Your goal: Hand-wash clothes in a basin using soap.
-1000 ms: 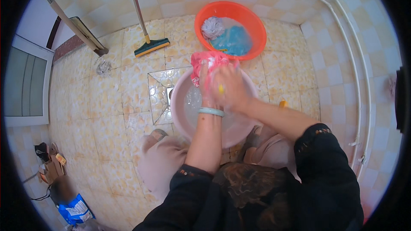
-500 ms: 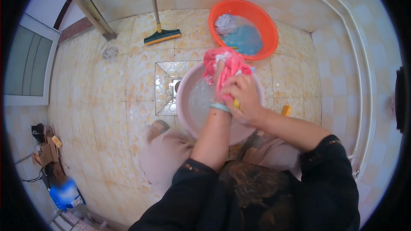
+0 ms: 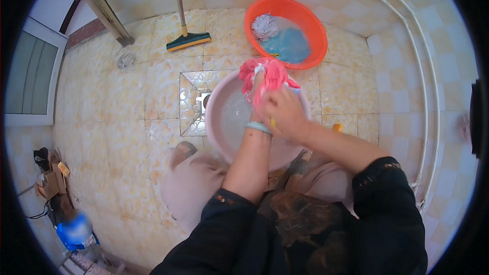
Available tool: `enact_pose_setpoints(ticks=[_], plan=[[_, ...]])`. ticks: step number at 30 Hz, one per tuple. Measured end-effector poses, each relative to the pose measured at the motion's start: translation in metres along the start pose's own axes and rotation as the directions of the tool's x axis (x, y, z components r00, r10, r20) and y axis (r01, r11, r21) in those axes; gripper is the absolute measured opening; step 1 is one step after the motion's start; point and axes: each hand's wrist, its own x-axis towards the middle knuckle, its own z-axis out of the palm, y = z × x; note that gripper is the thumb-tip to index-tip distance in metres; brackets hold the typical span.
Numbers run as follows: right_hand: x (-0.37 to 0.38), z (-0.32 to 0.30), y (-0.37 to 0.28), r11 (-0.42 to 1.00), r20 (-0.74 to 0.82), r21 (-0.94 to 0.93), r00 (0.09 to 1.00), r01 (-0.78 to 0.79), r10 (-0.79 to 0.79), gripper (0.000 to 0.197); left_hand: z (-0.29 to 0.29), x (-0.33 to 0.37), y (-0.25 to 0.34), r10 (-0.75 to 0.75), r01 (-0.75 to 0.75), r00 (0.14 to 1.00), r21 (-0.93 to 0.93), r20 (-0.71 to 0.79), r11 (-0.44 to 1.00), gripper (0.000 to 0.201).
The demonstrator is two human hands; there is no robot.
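Pink cloth with white patches (image 3: 272, 74) is bunched over the far part of a pale pink basin (image 3: 213, 140). My left hand (image 3: 259, 82) is raised inside the cloth and grips it, its fingers mostly covered; a pale green bangle (image 3: 258, 126) circles that wrist. My right hand (image 3: 287, 111), slightly smeared by motion, is closed against the cloth along my left hand and wrist. From its lower side pokes a small yellow thing (image 3: 272, 123), mostly hidden, its kind unclear. Cloudy water (image 3: 233, 117) shows in the basin.
Behind the basin stands an orange tub (image 3: 320, 46) with bluish water and a whitish bundled cloth (image 3: 265, 26). A floor squeegee (image 3: 188, 42) and a flat mop (image 3: 114, 25) lean at the back. Left of the basin is a floor drain (image 3: 206, 100). A yellow object (image 3: 337, 128) lies right.
My right hand has shifted slightly toward my left wrist, rubbing over the cloth, and is more blurred. The whole view has shifted a little to the left.
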Motion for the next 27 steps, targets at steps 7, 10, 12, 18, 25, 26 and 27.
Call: enact_pose_setpoints(ticks=[7, 10, 12, 18, 25, 26, 27], plan=[[0.027, -0.005, 0.116, 0.644, 0.079, 0.132, 0.655, -0.754, 0.751, 0.035, 0.034, -0.001, -0.006, 0.280, -0.228, 0.941, 0.255, -0.189, 0.940, 0.032], [0.000, -0.017, 0.110, -0.272, 0.470, 0.875, 0.567, -0.400, 0.676, 0.049, 0.036, -0.005, 0.009, 0.268, -0.226, 0.956, 0.281, -0.119, 0.933, 0.033], [-0.032, -0.015, 0.131, -0.310, 0.493, 0.862, 0.518, -0.402, 0.699, 0.053, 0.041, -0.006, 0.010, 0.239, -0.212, 0.969, 0.273, -0.068, 0.938, 0.035], [-0.040, 0.018, 0.125, -0.390, 0.429, 0.895, 0.660, -0.218, 0.617, 0.053, 0.052, -0.017, 0.008, 0.034, -0.043, 0.998, 0.157, 0.057, 0.987, 0.039], [0.024, -0.038, 0.127, -0.242, 0.244, 0.967, 0.543, -0.077, 0.804, 0.035, -0.004, -0.010, 0.002, -0.060, 0.061, 0.998, 0.090, -0.015, 0.994, 0.048], [0.031, -0.051, 0.119, -0.237, 0.240, 0.968, 0.543, -0.076, 0.805, 0.035, -0.009, -0.010, -0.002, -0.061, 0.064, 0.997, 0.096, -0.038, 0.993, 0.053], [0.037, -0.063, 0.112, -0.125, 0.157, 0.987, 0.562, -0.096, 0.812, 0.034, -0.009, -0.012, -0.006, -0.064, 0.067, 0.997, 0.094, -0.035, 0.993, 0.053]])
